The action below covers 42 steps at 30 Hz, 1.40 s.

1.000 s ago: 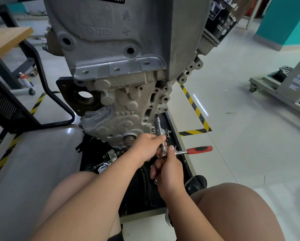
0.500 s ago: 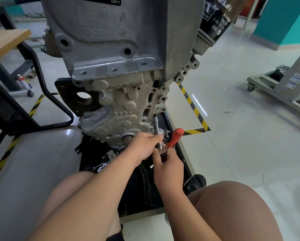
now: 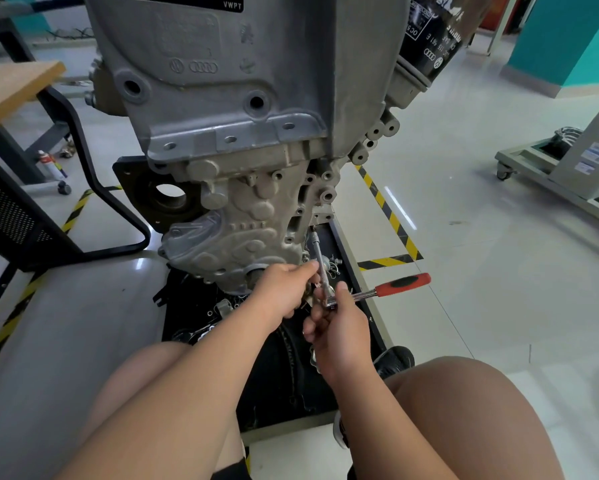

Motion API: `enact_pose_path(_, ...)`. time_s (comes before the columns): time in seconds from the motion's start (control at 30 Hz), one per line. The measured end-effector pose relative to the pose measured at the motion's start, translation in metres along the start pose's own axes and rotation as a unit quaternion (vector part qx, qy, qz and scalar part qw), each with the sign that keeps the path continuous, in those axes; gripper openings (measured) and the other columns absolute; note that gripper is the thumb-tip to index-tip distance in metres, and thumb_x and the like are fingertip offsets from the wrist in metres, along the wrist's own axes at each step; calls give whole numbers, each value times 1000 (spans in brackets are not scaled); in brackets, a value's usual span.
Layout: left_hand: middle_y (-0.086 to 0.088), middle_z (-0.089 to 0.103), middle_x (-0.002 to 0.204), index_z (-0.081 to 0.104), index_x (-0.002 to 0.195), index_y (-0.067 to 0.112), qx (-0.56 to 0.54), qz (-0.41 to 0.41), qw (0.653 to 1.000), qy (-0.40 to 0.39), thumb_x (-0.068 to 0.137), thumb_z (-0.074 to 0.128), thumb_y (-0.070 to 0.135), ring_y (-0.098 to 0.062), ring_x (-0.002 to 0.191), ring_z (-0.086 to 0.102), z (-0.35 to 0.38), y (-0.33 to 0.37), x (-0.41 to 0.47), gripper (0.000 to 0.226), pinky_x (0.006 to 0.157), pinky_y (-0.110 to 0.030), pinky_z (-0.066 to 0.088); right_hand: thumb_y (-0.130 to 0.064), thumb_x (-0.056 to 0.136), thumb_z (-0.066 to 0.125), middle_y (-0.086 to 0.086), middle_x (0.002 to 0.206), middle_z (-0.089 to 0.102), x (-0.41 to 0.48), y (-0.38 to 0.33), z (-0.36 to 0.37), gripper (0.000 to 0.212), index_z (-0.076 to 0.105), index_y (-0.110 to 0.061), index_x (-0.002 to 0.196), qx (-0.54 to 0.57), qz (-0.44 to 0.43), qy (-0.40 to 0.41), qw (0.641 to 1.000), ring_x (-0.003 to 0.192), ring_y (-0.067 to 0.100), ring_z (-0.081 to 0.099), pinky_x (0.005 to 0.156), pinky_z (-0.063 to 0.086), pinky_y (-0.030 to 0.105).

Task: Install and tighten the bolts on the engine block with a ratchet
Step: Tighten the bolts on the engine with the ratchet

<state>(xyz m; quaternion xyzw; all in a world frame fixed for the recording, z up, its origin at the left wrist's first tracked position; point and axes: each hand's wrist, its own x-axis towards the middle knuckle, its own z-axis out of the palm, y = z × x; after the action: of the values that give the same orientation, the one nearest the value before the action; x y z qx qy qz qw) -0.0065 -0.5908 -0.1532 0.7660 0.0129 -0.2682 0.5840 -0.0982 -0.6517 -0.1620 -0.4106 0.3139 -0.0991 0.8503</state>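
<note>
Ratchet [image 3: 371,294], red handle pointing right, below the engine block [image 3: 242,133], its extension bar [image 3: 320,256] reaching up to the block's lower edge, left hand [image 3: 284,292] pinching the bar, right hand [image 3: 339,329] gripping the ratchet head.

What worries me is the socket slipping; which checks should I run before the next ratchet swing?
1. Tip of the silver extension bar seated squarely at the grey cast engine block: cannot tell, too small.
2. Fingers of the left hand steadying the bar: ok.
3. Grip of the right hand on the red-and-black ratchet handle: not ok, it holds the ratchet head.
4. Handle free to swing: ok, nothing touches it.
</note>
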Motion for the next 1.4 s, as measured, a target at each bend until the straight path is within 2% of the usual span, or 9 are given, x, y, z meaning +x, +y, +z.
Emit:
enact_pose_path(0.1,9,35,45,63,82,15,-77,-51,995,23,87,58,55,-6,32,25,-15,7,2,42,33,-16,18,-38,102,40,1,52,46,2,-2,-1,41,63,-8,89,23,30,-19,999,40,15,41,44,31,26)
enact_pose_path(0.27,10,25,39,51,73,17,-202,-189,961,-18,82,45,74,-5,27,21,-46,15,0,58,27,-15,14,-30,99,45,0,51,52,-3,-2,0,34,62,-6,83,-152,-53,6,987,41,16,46,40,37,22)
enact_pose_path(0.63,10,21,41,49,79,13,-211,-121,970,-15,77,45,77,-3,28,18,-76,20,5,64,28,-16,11,-31,99,48,1,49,53,-4,-4,5,40,61,-5,71,-192,-80,34,978,41,15,48,41,40,24)
enact_pose_path(0.7,10,21,41,47,77,14,-202,-113,973,-5,68,43,83,-3,28,17,-73,20,6,70,28,-16,11,-40,96,50,0,53,57,-4,-4,4,39,58,-12,70,-305,-139,41,941,46,16,53,48,44,32)
enact_pose_path(0.83,10,21,40,45,78,15,-159,-96,983,-14,35,47,85,-3,28,16,-74,21,4,82,28,-16,11,-53,92,43,-9,65,54,0,-4,2,26,48,-30,83,-541,-258,58,798,61,17,57,55,42,31)
enact_pose_path(0.87,10,22,41,46,78,15,-143,-85,986,-15,33,50,84,-3,29,17,-74,21,3,83,28,-15,11,-51,94,43,-9,64,52,1,-3,2,25,49,-29,83,-534,-259,61,803,60,15,55,55,40,31)
enact_pose_path(1.03,10,27,45,51,80,16,-64,-75,995,-26,60,57,78,-5,32,21,-80,17,3,65,32,-14,13,-17,95,45,5,56,42,5,-11,3,28,46,-11,67,-195,-114,62,972,44,15,38,44,39,26)
enact_pose_path(1.23,10,29,48,56,84,14,31,-91,994,-47,88,56,56,-7,36,22,-88,15,10,41,35,-15,16,-17,94,53,7,51,35,3,-6,9,27,48,-9,68,-123,-45,-1,991,36,17,31,39,29,25)
enact_pose_path(1.4,9,33,45,64,88,11,112,-11,991,-75,93,56,42,-8,36,23,-50,15,0,33,36,-16,17,-15,93,48,0,52,34,8,-9,7,22,53,-10,72,-29,8,-26,999,34,12,22,36,21,23)
